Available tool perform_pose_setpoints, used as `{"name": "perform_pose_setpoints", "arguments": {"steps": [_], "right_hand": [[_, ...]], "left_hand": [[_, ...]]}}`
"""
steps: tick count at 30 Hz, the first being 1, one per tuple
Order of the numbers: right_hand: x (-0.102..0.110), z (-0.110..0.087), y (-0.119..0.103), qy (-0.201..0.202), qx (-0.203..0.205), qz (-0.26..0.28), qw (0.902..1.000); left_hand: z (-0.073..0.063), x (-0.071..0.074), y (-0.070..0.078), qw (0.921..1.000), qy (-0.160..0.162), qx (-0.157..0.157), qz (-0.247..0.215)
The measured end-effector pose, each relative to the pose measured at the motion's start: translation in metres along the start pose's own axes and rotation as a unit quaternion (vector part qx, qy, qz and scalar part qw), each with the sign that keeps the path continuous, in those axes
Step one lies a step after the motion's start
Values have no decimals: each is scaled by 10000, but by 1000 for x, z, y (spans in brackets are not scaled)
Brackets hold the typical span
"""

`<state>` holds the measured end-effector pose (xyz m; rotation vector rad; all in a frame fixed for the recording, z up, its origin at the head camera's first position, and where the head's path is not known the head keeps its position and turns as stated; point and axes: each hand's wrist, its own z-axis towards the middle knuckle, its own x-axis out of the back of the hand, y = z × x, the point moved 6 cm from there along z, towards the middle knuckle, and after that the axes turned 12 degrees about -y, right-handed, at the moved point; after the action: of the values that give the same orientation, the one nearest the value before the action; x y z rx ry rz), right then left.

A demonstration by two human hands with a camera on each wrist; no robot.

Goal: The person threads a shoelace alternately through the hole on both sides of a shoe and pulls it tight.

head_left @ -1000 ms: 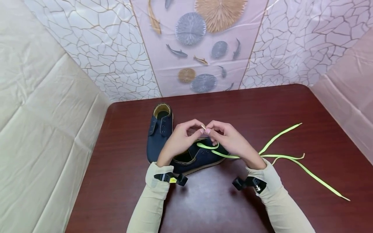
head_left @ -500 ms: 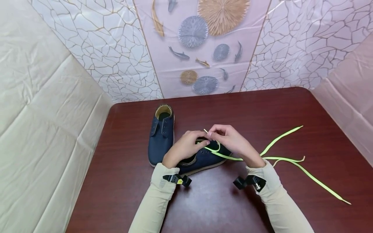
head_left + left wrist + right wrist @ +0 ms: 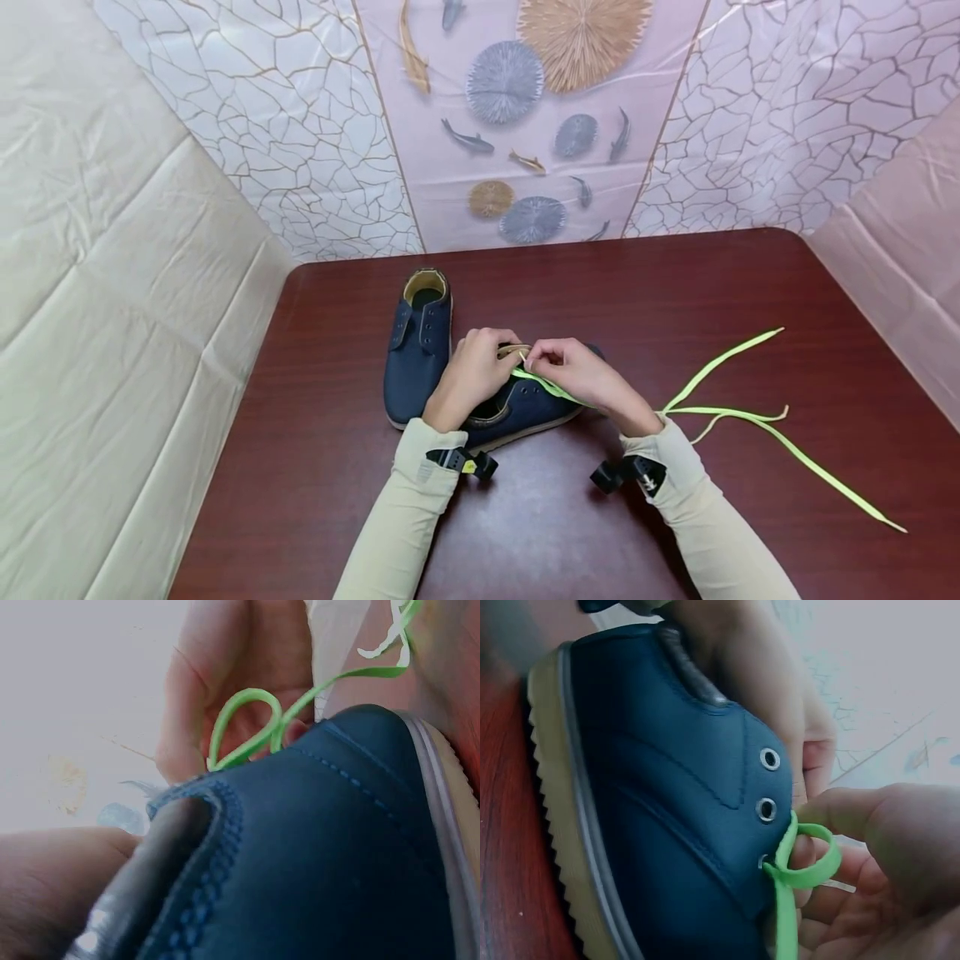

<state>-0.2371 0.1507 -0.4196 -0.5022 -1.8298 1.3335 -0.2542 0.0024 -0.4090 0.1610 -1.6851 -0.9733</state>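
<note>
A navy shoe (image 3: 522, 410) lies turned sideways on the table, its eyelets (image 3: 766, 809) showing in the right wrist view. My left hand (image 3: 477, 367) grips the far side of its opening between thumb and fingers. A neon-green shoelace (image 3: 786, 922) comes out of the eyelet nearest the toe and makes a small loop. With thumb and forefinger, my right hand (image 3: 576, 370) pinches the lace near its pale tip, close to the left thumb. From the left wrist view, the shoe's heel side (image 3: 337, 847) hides most of the fingertips.
A second navy shoe (image 3: 415, 375), without a lace, stands upright to the left, close to the left hand. More green laces (image 3: 813, 471) spread over the dark red table (image 3: 720, 292) at the right. Fabric walls (image 3: 172, 275) border the table.
Both hands, first together above the shoe with the lace tip, have come down to it. My left hand has let go of the tip and taken hold of the shoe's far side.
</note>
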Motion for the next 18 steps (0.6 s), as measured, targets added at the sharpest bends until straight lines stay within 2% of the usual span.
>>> {"name": "perform_pose_setpoints", "arguments": {"steps": [11, 18], "right_hand": [[5, -2, 12, 458, -579, -47, 9973], [4, -1, 13, 620, -508, 0, 9968]], "left_hand": [[0, -3, -1, 9996, -101, 182, -216], [0, -1, 0, 9998, -82, 91, -170]]}}
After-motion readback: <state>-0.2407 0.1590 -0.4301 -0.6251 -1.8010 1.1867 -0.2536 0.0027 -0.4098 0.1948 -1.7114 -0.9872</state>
